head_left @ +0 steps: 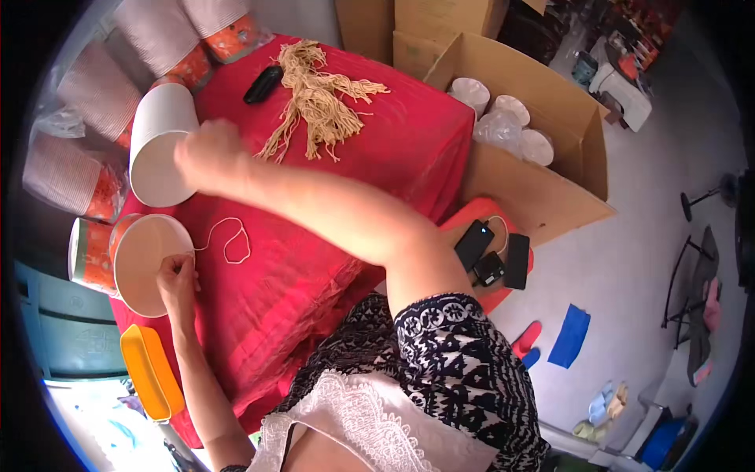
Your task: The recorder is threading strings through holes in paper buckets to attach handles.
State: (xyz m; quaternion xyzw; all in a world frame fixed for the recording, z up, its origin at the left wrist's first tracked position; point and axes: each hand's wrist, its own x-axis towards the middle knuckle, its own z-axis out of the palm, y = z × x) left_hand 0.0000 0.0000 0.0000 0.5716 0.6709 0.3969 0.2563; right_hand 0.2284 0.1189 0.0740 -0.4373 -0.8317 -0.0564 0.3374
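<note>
My left hand point(177, 279) pinches a thin cream string point(228, 240) at the rim of an orange-and-white paper tub point(145, 263) lying on its side at the table's left edge. The string loops loosely over the red cloth point(314, 236). My right arm reaches across the table. My right hand point(208, 153), blurred, closes on the edge of a white paper tub point(161, 141) that is tipped on its side farther back. A bundle of beige cords point(314, 94) lies just beyond it.
Stacks of ribbed paper tubs point(94, 102) line the far left. A black object point(263, 82) lies beside the cords. An open cardboard box point(535, 149) holds white lids. Phones point(495, 252) rest on a red stool; an orange tray point(149, 370) sits near left.
</note>
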